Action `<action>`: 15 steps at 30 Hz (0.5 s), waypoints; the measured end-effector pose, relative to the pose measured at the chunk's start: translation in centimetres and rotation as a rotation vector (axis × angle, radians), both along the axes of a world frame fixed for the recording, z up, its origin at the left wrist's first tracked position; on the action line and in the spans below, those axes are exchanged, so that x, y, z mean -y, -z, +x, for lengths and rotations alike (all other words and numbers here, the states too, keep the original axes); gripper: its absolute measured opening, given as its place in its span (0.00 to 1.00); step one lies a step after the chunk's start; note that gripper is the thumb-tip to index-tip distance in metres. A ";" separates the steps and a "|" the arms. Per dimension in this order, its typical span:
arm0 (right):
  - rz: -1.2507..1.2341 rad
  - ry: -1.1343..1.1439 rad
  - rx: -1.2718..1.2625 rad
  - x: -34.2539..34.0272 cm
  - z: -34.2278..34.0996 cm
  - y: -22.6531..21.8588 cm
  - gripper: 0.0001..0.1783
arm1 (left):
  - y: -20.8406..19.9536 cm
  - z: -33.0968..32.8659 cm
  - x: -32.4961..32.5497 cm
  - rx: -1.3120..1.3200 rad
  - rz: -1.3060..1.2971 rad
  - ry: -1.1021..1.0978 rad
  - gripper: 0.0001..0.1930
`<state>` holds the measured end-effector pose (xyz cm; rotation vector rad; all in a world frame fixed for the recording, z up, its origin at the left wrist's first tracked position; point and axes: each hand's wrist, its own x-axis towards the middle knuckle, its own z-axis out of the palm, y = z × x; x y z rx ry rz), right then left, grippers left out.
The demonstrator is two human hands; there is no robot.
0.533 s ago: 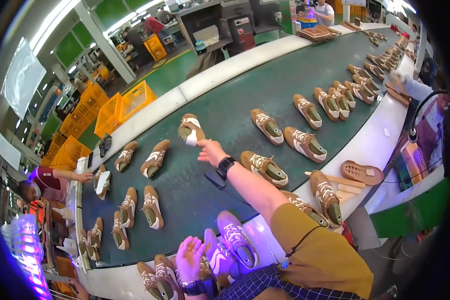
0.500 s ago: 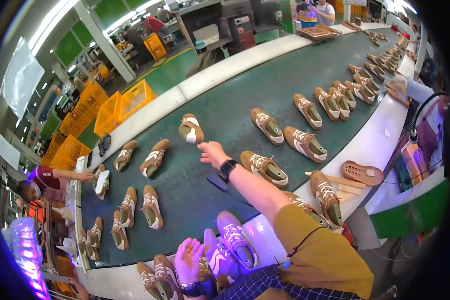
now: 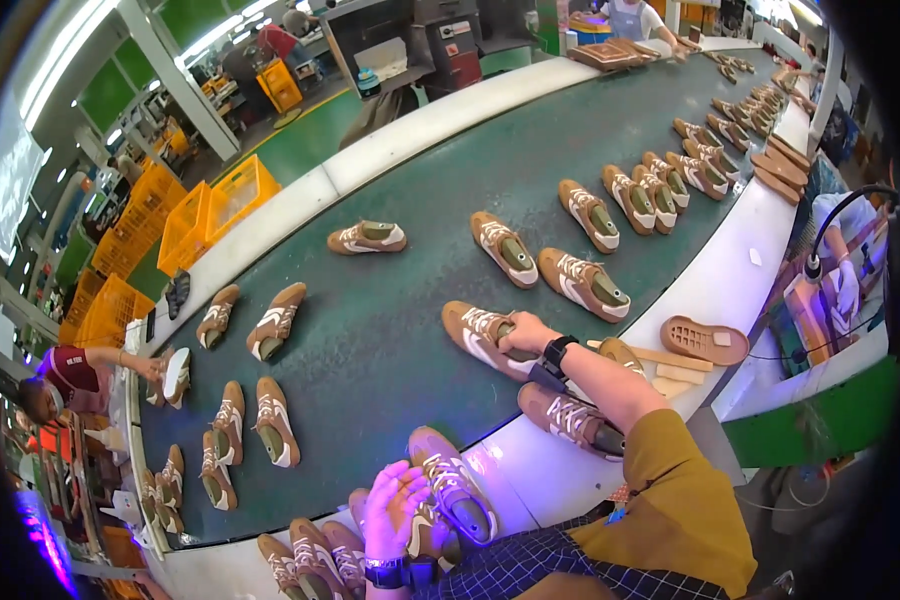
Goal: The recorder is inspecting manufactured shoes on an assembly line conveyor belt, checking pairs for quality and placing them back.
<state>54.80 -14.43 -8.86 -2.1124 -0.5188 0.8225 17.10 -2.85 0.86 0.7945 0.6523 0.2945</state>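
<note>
My right hand (image 3: 528,336) reaches over the belt and closes on the collar of a brown sneaker (image 3: 475,332) with a white side stripe. Close by my wrist lies another brown sneaker (image 3: 573,418) on the belt's near white edge. My left hand (image 3: 394,508) is raised at the near side, fingers stretched out and holding nothing, under purple light. Just beside it a sneaker (image 3: 452,483) with an olive shoe form inside rests across the edge. Several more sneakers (image 3: 310,550) stand left of this hand. A single sneaker (image 3: 367,237) lies sideways farther out on the belt.
The green conveyor belt (image 3: 370,345) carries several more sneakers towards the far right. A loose brown sole (image 3: 705,340) and pale strips (image 3: 660,357) lie on the near edge. At the left end a co-worker's hand (image 3: 150,368) holds a shoe. Yellow crates (image 3: 210,205) stand behind.
My right hand has moved back and right from the far sneaker to a nearer one and now grips it. That far sneaker has turned sideways. My left hand stays raised and open.
</note>
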 end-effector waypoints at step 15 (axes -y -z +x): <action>0.146 0.154 0.516 -5.6 10.9 -3.1 0.37 | 0.5 3.0 -0.4 0.184 -0.310 -0.289 0.33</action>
